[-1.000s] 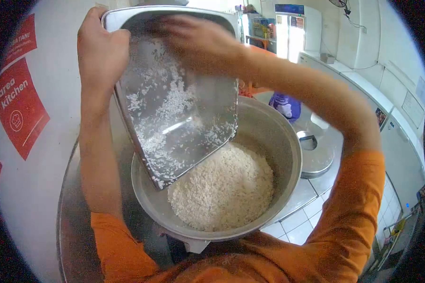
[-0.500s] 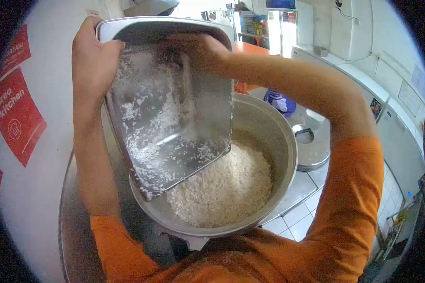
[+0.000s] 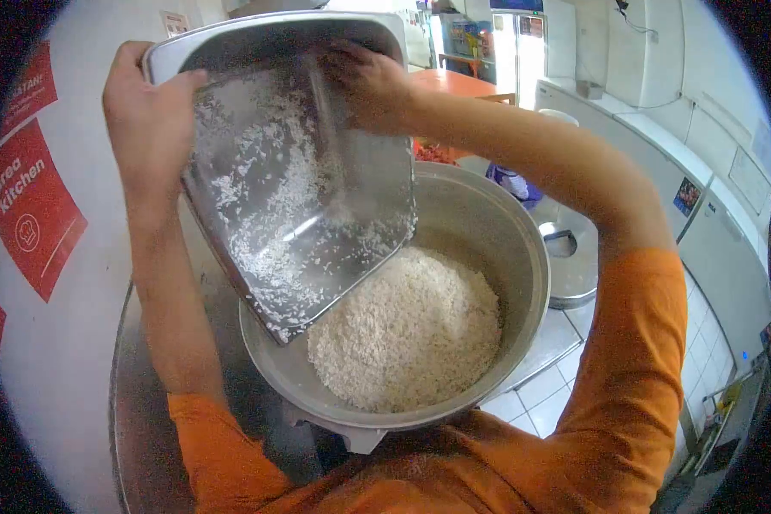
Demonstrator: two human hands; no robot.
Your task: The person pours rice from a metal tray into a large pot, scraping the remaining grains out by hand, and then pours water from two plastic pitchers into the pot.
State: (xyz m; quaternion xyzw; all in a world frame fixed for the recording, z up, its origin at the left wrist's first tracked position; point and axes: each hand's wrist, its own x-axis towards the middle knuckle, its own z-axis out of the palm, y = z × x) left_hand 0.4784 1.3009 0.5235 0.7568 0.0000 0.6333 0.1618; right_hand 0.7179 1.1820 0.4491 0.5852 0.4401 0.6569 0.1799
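A deep metal pan (image 3: 375,167) is tipped steeply over a large metal pot (image 3: 518,257), its lower corner at the pot's left side. White rice grains cling to the pan's inside. My left hand (image 3: 150,116) grips the pan's upper left rim, thumb on the inner side. My right hand (image 3: 373,90) reaches inside the pan near its upper end, fingers stretched out along the shaded inner wall and partly hard to see. In the pot lies a mound of rice (image 3: 407,338).
A steel counter (image 3: 167,411) runs along the left, by a wall with a red sign (image 3: 34,210). Right of the pot are a round metal lid (image 3: 574,265) and a purple packet (image 3: 512,182). An orange table (image 3: 454,83) stands behind; white cabinets (image 3: 711,231) line the right.
The pan and both hands have shifted slightly up and left in view. My right hand has moved along the pan's inner wall, and the pot's rice mound shows more.
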